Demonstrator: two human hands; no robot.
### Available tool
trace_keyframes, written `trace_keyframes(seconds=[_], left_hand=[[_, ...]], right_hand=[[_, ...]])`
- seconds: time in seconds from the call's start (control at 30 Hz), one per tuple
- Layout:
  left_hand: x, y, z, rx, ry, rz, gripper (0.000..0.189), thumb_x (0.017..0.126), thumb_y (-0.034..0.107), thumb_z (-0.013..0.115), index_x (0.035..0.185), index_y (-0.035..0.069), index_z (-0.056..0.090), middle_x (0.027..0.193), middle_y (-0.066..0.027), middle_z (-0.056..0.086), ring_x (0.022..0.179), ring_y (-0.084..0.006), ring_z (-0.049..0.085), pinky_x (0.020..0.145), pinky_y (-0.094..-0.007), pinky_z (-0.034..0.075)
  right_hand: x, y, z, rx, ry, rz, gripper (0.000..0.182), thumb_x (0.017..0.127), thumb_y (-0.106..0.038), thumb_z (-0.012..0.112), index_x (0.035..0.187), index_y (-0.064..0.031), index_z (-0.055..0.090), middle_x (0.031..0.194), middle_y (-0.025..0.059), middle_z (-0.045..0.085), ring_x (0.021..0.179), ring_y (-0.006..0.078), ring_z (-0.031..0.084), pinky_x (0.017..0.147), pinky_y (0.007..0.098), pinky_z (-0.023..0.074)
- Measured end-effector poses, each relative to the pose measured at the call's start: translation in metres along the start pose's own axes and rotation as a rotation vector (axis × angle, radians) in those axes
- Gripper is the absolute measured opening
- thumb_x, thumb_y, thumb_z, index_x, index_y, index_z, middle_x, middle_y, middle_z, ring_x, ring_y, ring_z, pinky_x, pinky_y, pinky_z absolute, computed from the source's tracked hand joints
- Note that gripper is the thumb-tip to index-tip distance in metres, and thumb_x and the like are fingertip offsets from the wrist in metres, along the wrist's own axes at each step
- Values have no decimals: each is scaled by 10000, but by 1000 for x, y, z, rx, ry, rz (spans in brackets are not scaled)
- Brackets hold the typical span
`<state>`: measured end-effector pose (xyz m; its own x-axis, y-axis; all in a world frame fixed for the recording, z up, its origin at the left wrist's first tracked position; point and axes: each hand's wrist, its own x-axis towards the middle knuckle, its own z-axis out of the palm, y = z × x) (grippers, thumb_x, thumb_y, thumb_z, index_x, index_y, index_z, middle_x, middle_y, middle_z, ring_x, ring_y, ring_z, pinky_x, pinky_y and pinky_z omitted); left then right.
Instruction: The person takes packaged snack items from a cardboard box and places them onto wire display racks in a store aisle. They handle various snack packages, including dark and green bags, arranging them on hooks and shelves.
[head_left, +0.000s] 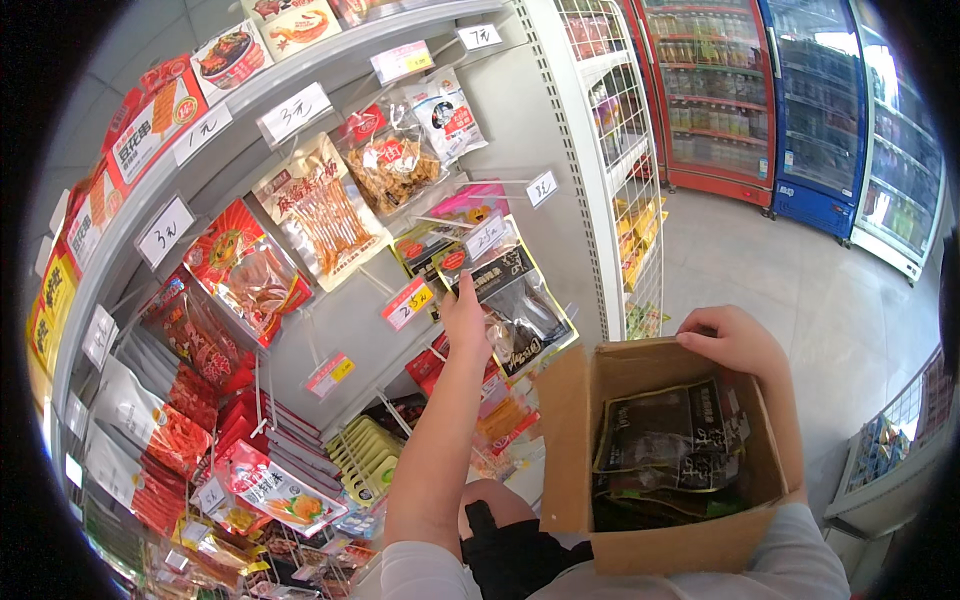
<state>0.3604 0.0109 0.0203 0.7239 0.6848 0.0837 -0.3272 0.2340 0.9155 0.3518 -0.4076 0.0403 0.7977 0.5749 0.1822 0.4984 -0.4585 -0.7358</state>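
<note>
My left hand (466, 319) is at a black and clear snack packet (525, 315) that hangs on a shelf hook, its thumb or finger near the packet's top left edge. Whether it grips the packet cannot be made out. Just behind and to the left hangs a similar dark packet (420, 251). An open cardboard box (566, 442) rests against my right forearm, with my right hand (724, 337) bent over its far rim, fingers curled. Several dark snack packets (660, 435) lie inside the box.
Metal hooks with price tags (409, 302) stick out around my left arm. Hanging snack bags (247, 270) fill the rack to the left. A white wire rack (630, 187) stands beyond the box, and drink refrigerators (712, 97) line the back. A low display (885, 450) is at the right.
</note>
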Motion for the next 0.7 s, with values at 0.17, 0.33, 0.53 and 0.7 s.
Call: trace_keyframes(seconds=[0.17, 0.33, 0.53, 0.7], left_hand=[[1, 10, 8, 252, 31, 118, 403, 1089, 361, 641, 1225, -15, 689, 1129, -90, 711, 994, -171, 632, 897, -361, 516], [26, 3, -7, 417, 39, 264, 421, 1058, 356, 679, 1247, -17, 724, 1182, -95, 731, 1025, -174, 644, 949, -330, 493], [40, 11, 0, 391, -26, 349, 418, 1015, 363, 725, 1179, -20, 754, 1066, -102, 765, 948, -182, 653, 900, -354, 505], [48, 10, 1, 575, 69, 335, 441, 1003, 420, 729, 997, -20, 754, 849, -101, 728, 782, -192, 627, 782, -379, 499]], right_hand=[[0, 0, -3, 22, -1, 23, 292, 994, -294, 715, 1076, -21, 779, 912, 142, 781, 817, 232, 724, 769, 363, 553], [3, 0, -2, -6, -2, -9, 288, 995, -284, 709, 1064, -12, 773, 881, 136, 759, 801, 216, 700, 766, 364, 543], [4, -2, -2, -16, -8, 9, 282, 993, -280, 708, 1056, -13, 771, 870, 128, 749, 800, 204, 682, 769, 360, 540], [4, -3, -2, -12, -15, 17, 273, 993, -268, 708, 1063, -11, 768, 884, 127, 755, 810, 198, 685, 777, 357, 543]])
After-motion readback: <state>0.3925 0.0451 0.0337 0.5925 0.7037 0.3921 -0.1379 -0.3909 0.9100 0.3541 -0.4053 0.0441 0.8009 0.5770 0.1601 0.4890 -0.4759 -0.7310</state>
